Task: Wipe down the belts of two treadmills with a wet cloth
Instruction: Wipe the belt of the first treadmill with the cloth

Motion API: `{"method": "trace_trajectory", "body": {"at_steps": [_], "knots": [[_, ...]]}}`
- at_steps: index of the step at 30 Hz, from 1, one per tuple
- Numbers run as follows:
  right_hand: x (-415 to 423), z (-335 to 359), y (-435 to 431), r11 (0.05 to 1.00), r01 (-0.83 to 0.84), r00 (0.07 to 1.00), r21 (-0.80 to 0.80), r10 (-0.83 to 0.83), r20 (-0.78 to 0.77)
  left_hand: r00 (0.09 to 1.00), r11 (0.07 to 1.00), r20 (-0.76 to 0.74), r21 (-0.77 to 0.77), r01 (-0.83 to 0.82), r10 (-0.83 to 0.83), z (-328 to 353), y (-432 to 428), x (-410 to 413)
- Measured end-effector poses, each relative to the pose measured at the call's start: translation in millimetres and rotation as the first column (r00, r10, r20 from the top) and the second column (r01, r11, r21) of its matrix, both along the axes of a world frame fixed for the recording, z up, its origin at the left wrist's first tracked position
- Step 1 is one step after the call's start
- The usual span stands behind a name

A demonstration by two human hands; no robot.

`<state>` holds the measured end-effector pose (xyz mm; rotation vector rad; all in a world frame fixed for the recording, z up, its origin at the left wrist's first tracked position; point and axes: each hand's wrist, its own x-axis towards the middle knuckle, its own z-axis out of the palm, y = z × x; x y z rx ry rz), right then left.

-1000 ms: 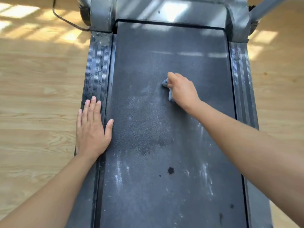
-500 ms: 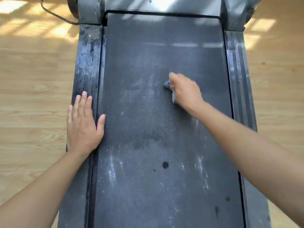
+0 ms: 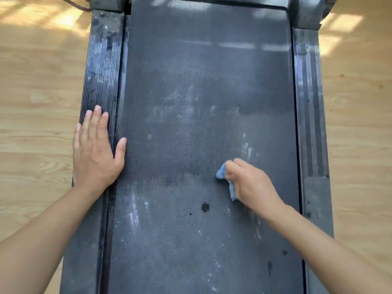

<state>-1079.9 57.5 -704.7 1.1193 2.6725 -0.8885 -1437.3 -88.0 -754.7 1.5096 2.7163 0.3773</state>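
1. Treadmill belt [image 3: 191, 92], dark grey textured rubber, lies between the ribbed black left side rail [image 3: 101, 66] and right side rail [image 3: 307, 107]; pale dusty smears and a black spot [image 3: 205, 207] mark it.
2. Small crumpled blue cloth [image 3: 221, 173] sits on the belt, nearer its right edge, just beyond the black spot.
3. Right hand [image 3: 252, 185]: fingers curled around the cloth, pressing it onto the belt.
4. Left hand [image 3: 95, 153]: fingers straight and relaxed, palm flat on the left side rail, thumb tip on the belt's left edge.
5. Light wooden floor [image 3: 38, 92] flanks the treadmill.
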Motion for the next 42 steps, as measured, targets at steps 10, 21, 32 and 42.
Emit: {"method": "trace_trajectory", "body": {"at_steps": [10, 21, 32, 42], "knots": [[-68.6, -0.1, 158.4, 0.947, 0.232, 0.972, 0.221, -0.236, -0.008, 0.946, 0.946, -0.027, -0.028, 0.323, -0.324, 3.7, 2.4, 1.7], [-23.3, -4.8, 74.7, 0.982, 0.116, 0.993, 0.149, -0.120, 0.015, 0.945, 0.945, -0.025, -0.054, 0.324, -0.325, 4.8, 4.9, 2.4], [-16.1, -8.6, 57.9, 0.985, 0.087, 0.996, 0.149, -0.087, -0.005, 0.947, 0.946, 0.000, -0.040, 0.321, -0.322, 9.2, 6.2, 3.8], [-5.1, -17.7, 133.8, 0.941, 0.262, 0.965, 0.215, -0.250, -0.083, 0.948, 0.948, 0.003, -0.020, 0.317, -0.317, 9.1, 3.8, 3.4]]}}
